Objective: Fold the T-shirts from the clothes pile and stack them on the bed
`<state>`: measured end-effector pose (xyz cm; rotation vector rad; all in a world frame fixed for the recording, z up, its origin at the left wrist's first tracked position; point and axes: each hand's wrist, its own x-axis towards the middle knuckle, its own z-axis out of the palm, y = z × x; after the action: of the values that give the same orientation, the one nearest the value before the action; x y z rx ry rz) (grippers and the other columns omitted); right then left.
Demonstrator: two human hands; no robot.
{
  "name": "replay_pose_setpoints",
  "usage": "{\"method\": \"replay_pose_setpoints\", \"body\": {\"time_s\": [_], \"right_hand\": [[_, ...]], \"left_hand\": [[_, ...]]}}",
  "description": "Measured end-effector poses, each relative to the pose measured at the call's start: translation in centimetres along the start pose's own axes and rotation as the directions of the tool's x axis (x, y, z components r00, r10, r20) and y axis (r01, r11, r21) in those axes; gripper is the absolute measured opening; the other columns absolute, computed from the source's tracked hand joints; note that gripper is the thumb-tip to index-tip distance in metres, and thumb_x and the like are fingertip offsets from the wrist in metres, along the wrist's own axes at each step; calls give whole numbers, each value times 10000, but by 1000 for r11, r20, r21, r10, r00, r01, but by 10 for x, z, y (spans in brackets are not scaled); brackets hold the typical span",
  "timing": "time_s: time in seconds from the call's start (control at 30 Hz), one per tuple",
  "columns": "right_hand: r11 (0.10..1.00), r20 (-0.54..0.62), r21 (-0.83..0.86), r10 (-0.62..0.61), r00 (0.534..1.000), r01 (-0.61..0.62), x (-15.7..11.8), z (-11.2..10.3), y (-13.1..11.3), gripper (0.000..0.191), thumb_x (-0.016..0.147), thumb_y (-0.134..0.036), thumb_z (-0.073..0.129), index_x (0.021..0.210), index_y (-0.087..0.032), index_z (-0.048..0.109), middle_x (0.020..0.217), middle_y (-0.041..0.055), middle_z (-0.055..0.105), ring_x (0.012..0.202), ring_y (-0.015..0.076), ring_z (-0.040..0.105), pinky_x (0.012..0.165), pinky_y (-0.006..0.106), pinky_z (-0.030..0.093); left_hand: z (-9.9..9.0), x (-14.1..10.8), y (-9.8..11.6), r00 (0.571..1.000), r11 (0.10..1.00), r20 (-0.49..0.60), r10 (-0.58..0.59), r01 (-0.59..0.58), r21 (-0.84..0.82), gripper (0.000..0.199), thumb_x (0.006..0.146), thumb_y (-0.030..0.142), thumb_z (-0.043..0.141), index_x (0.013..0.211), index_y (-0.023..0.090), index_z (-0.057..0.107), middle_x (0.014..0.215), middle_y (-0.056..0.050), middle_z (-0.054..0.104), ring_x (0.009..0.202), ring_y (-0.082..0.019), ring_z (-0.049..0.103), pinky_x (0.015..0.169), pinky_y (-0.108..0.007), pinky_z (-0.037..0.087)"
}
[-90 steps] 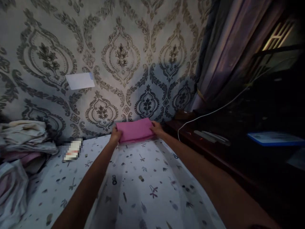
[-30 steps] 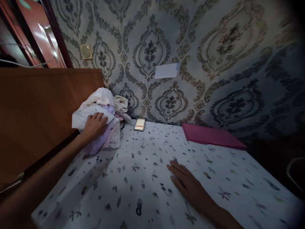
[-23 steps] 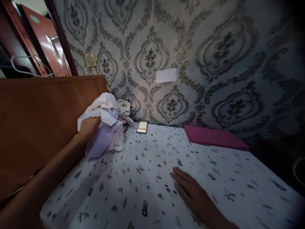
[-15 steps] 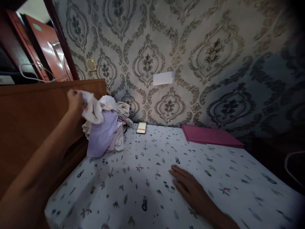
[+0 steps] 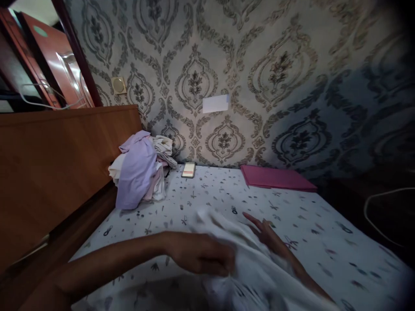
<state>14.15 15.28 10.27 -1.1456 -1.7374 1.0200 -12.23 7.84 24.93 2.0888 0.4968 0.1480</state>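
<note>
My left hand (image 5: 204,255) is closed on a white garment (image 5: 256,268), low in front of me over the bed. The garment is smeared by motion, so its exact kind does not show. Just beyond it, my right hand (image 5: 264,229) has its fingers stretched out, and the cloth partly covers that wrist and forearm. Against the wooden board at the left lies a heap of clothes, with a lilac garment (image 5: 138,172) on top and cream, pink and white pieces (image 5: 162,147) around it.
Small printed motifs cover the white sheet (image 5: 207,198). A phone (image 5: 188,170) with a lit screen lies by the wall. Farther right is a folded magenta cloth (image 5: 279,178). The wooden headboard (image 5: 65,160) bounds the left side. A white cable (image 5: 368,211) hangs at the right.
My left hand has carried the white garment from the heap down to the right, in front of me. The lilac garment's upper part now lies uncovered. My right hand stays over the bed, fingers out.
</note>
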Motion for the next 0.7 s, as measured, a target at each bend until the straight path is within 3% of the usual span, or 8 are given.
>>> {"method": "replay_pose_setpoints", "body": {"time_s": [0.1, 0.17, 0.27, 0.33, 0.47, 0.63, 0.7], "right_hand": [[981, 5, 120, 151, 988, -151, -2, 0, -6, 713, 778, -823, 507, 1211, -303, 730, 1279, 105, 708, 1205, 359, 642, 986, 467, 538], [953, 55, 199, 220, 974, -227, -2, 4, -15, 671, 694, -774, 660, 1118, -264, 761, 1219, 114, 732, 1141, 359, 669, 966, 456, 545], [907, 85, 290, 294, 952, -306, -7, 11, -27, 557, 656, -642, 779, 1038, -237, 766, 1096, 96, 764, 984, 314, 712, 867, 416, 576], [869, 51, 364, 341, 939, -335, -11, 14, -31, 494, 647, -590, 804, 985, -233, 761, 983, 77, 773, 862, 275, 718, 761, 376, 584], [842, -22, 437, 363, 932, -318, -12, 14, -29, 430, 674, -554, 797, 955, -233, 743, 790, 43, 729, 664, 220, 667, 573, 330, 544], [826, -109, 519, 318, 942, -219, -11, 9, -31, 349, 640, -472, 815, 871, -230, 718, 750, 18, 685, 652, 178, 632, 646, 328, 547], [883, -105, 413, 290, 951, -224, -14, 4, -35, 283, 695, -450, 755, 870, -230, 722, 775, 23, 688, 677, 181, 633, 685, 342, 547]], "left_hand": [[0, -17, -21, 992, 995, -76, -104, 102, -19, 125, 948, 245, 512, 857, 219, 431, 720, 35, 458, 667, -119, 430, 631, -240, 374], [-8, -28, -26, 978, 990, -154, -138, 132, -50, 208, 971, 367, 510, 857, 215, 426, 727, 37, 431, 668, -118, 392, 623, -238, 349], [-27, -45, -29, 953, 979, -233, -195, 178, -96, 376, 952, 563, 508, 852, 210, 431, 715, 46, 393, 649, -116, 345, 606, -244, 317], [-41, -57, -33, 923, 972, -309, -231, 211, -100, 419, 936, 608, 502, 840, 204, 440, 706, 49, 379, 642, -116, 334, 602, -246, 307], [-70, -86, -45, 803, 954, -535, -260, 298, -17, 412, 907, 582, 523, 779, 198, 444, 704, 45, 376, 648, -118, 351, 600, -243, 312], [-86, -119, -50, 593, 925, -776, -215, 377, 33, 359, 880, 535, 542, 779, 196, 482, 711, 36, 417, 660, -123, 389, 595, -229, 337], [-84, -125, -48, 584, 917, -774, -244, 399, 12, 366, 882, 537, 543, 761, 197, 488, 677, 39, 399, 626, -117, 368, 564, -222, 318]]}}
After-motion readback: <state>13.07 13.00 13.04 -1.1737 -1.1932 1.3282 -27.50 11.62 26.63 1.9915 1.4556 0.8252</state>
